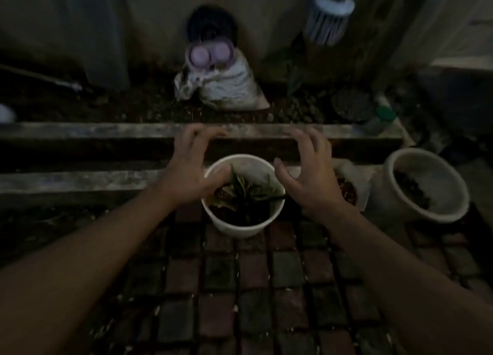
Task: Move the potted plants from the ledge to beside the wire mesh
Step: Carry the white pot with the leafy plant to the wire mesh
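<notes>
While both hands are hovering w/ fingers spread, left hand [186, 173] and right hand [309, 178] should be closing evenly round the white pot [241, 225], keeping it upright.

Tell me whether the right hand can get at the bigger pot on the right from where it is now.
Probably yes. The right hand is open and empty beside the small white pot, and the bigger pot stands further right. Only a low bag lies between them.

Dim light; brick paving [240, 288] w/ grey wall [80, 21] behind.
</notes>
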